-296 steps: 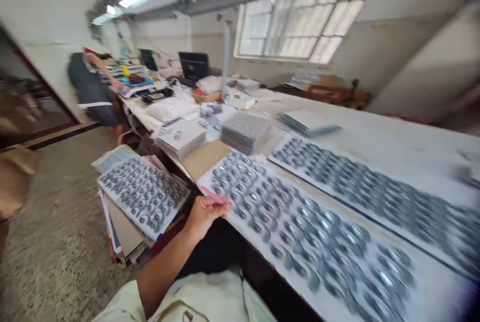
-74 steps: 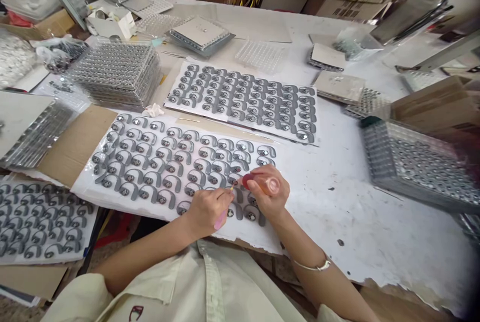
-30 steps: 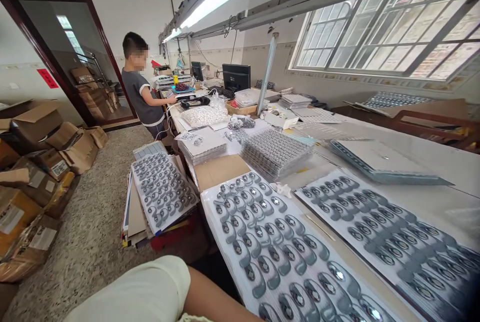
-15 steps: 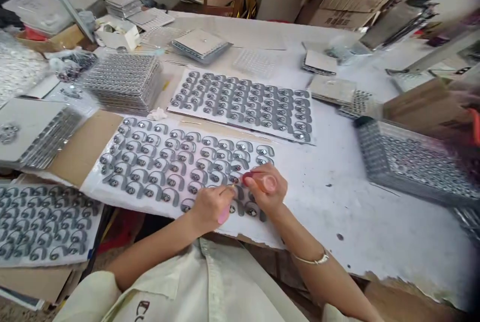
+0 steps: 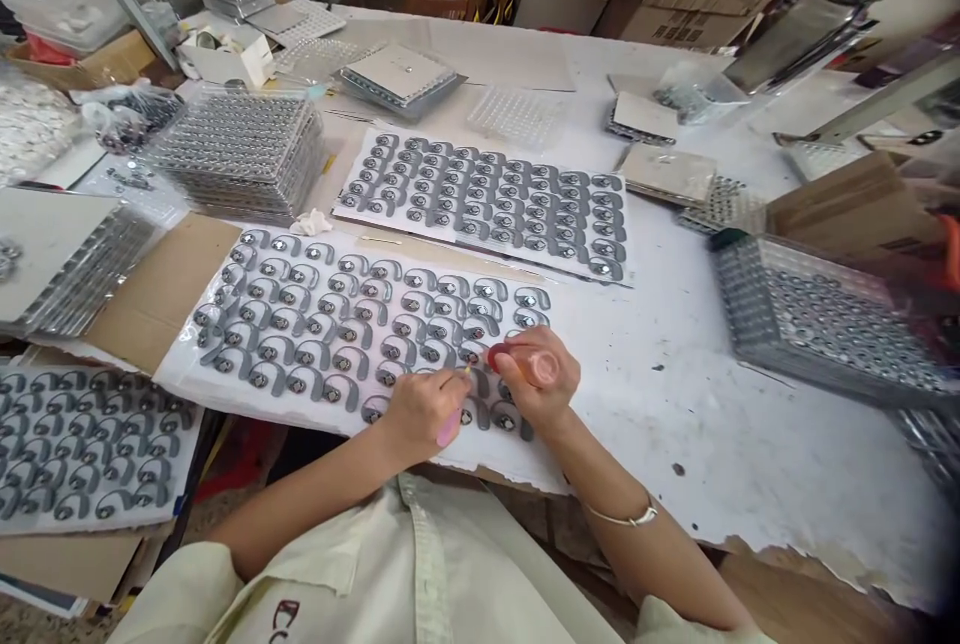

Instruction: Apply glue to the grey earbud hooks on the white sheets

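My right hand [image 5: 544, 379] is closed around a small orange-red squeeze bottle [image 5: 541, 367], its red end turned left and down toward the board. Closed as well, my left hand [image 5: 426, 409] pinches a thin pink tool [image 5: 448, 428]; a small pale yellow tip shows at the fingertips, and the rest is hidden. Both hands meet over the right part of a white board [image 5: 187, 364] bearing rows of grey hook-shaped pieces [image 5: 343, 361], each with a small round metallic part. The tips are close to one piece [image 5: 471, 356]; contact cannot be made out.
Behind lies another board of grey hooked pieces [image 5: 480, 194], with a third [image 5: 82, 444] low at the left. Stacked clear trays [image 5: 232, 149] stand at back left. A clear tray stack [image 5: 832, 324] and cardboard [image 5: 840, 209] are at the right. The table's torn front edge [image 5: 832, 569] runs below.
The view has shifted slightly, and the surroundings at the left sit a little further left. Both hands keep nearly the same place and the same hold.
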Action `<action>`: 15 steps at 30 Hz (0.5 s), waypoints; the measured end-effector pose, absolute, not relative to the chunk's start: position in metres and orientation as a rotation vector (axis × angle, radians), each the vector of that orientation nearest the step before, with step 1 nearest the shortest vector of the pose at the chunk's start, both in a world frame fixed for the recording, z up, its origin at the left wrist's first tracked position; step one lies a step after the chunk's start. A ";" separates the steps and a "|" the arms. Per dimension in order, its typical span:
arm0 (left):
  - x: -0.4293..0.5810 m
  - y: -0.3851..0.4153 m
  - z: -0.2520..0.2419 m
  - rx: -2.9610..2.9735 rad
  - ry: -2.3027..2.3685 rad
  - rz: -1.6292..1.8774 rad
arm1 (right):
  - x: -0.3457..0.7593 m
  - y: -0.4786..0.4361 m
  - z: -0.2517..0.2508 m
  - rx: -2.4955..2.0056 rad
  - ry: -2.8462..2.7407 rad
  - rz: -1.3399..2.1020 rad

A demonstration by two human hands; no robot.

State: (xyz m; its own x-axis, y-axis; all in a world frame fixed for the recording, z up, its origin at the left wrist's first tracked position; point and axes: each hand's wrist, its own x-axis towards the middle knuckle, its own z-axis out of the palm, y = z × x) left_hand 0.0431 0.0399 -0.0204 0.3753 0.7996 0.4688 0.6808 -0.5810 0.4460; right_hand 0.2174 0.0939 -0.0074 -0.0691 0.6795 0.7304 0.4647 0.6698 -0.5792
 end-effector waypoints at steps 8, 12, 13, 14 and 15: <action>0.044 0.040 -0.017 2.458 1.339 1.029 | 0.221 0.090 -0.012 -0.962 -1.629 0.311; 0.043 0.040 -0.016 2.454 1.341 1.057 | 0.220 0.091 -0.015 -0.942 -1.641 0.356; 0.043 0.041 -0.016 2.454 1.334 1.060 | 0.220 0.092 -0.016 -0.931 -1.643 0.362; 0.043 0.041 -0.016 2.456 1.329 1.062 | 0.220 0.092 -0.016 -0.924 -1.644 0.368; 0.043 0.041 -0.016 2.459 1.324 1.060 | 0.220 0.093 -0.017 -0.922 -1.643 0.371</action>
State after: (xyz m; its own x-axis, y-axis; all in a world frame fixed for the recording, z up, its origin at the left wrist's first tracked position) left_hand 0.0432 0.0408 -0.0159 0.3592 0.7796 0.5130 0.6707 -0.5979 0.4390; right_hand 0.2199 0.0926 -0.0167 -0.0325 0.7328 0.6796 0.3699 0.6405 -0.6730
